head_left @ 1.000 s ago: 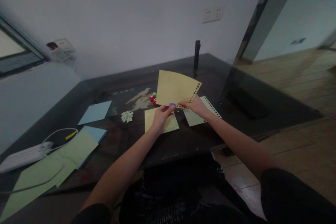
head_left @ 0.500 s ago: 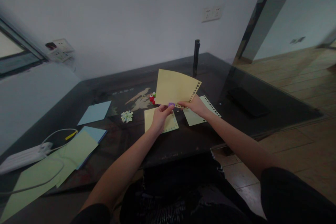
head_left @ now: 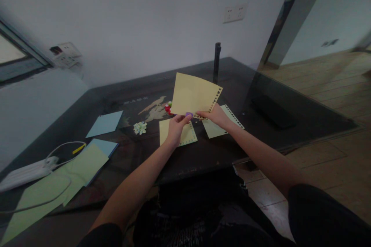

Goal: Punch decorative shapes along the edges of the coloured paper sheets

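Your left hand (head_left: pixel 176 128) pinches a small purple paper punch (head_left: pixel 189 114) at the lower edge of a yellow paper sheet (head_left: pixel 193 94). Your right hand (head_left: pixel 215 116) grasps the same sheet at its punched corner and holds it raised above the dark surface (head_left: pixel 203 154). Two more punched sheets (head_left: pixel 185 136) lie flat under your hands, and paper scraps (head_left: pixel 140 127) lie to their left.

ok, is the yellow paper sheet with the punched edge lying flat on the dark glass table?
No, the yellow paper sheet is held up above the dark glass table by the left hand and right hand.
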Action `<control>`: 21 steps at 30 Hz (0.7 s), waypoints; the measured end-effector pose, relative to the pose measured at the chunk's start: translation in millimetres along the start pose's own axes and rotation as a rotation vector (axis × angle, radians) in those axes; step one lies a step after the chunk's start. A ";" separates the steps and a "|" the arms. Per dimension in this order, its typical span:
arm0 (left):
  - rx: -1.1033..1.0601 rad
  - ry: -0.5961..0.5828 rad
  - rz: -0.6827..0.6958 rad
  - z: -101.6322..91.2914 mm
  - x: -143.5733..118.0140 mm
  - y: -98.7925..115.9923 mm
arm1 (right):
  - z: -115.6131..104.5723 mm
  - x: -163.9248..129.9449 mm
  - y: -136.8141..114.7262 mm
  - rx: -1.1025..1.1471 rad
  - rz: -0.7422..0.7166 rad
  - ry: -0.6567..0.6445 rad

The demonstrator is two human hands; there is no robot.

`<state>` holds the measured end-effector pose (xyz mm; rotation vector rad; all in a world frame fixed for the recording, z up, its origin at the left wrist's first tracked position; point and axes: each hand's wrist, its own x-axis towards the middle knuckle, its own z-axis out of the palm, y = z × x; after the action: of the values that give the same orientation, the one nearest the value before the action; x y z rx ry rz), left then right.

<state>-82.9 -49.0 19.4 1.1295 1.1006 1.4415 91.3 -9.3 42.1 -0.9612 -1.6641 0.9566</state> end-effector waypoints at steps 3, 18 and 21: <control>0.016 0.011 0.005 -0.2 0.0 0.3 | 0.0 -0.4 0.4 0.000 -0.004 0.005; 0.031 -0.022 0.043 7.0 -0.7 1.2 | -0.1 -3.7 -4.8 0.025 0.016 0.013; 0.030 -0.016 0.032 8.9 0.1 0.2 | -0.4 -4.3 -4.6 0.020 0.058 0.033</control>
<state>-74.2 -48.2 21.0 1.1825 1.1004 1.4428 92.0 -14.9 45.0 -1.0117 -1.6040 0.9883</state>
